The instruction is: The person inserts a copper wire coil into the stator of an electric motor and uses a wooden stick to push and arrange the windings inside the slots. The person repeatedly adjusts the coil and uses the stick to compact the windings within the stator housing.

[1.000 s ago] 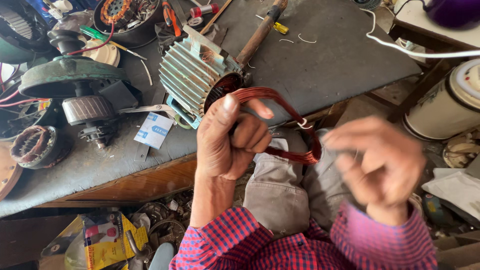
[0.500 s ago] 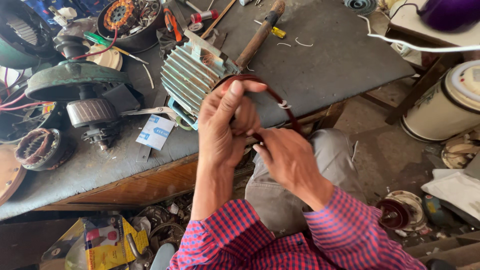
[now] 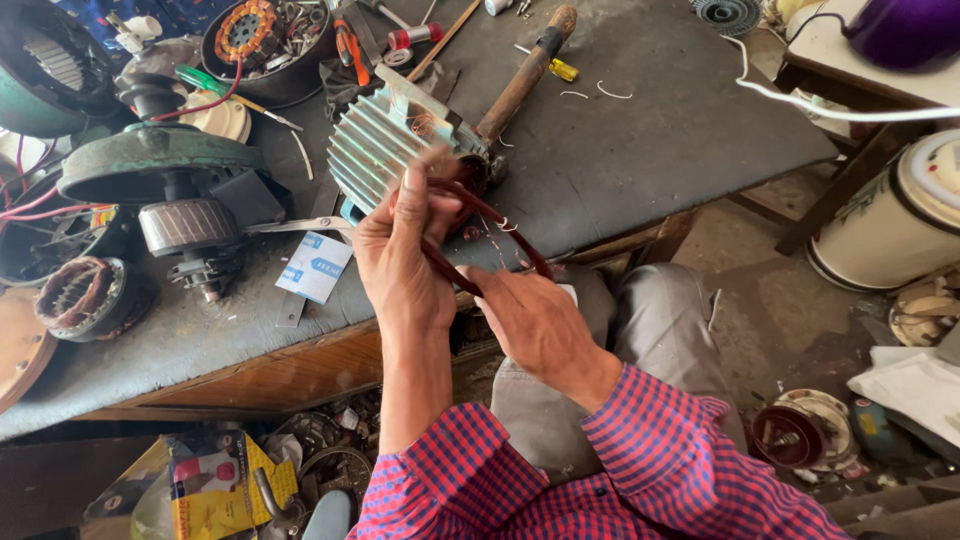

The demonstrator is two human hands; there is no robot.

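Gripping the wire coil (image 3: 480, 235), both the left hand (image 3: 400, 265) and right hand (image 3: 530, 315) stay clenched. Strands could kink or snag on the finned motor housing (image 3: 385, 145) at 12 o'clock.

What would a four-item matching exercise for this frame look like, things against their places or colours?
Things:
1. copper wire coil
2. finned motor housing
3. hammer
4. small white and blue packet

Places or colours:
a. pale green, ribbed, lying on the workbench
b. flat on the bench beside the left hand
c. reddish-brown, held between both hands, the right hand at its lower end
d. wooden handle, lying aslant behind the housing

Pairs: 1-c, 2-a, 3-d, 4-b
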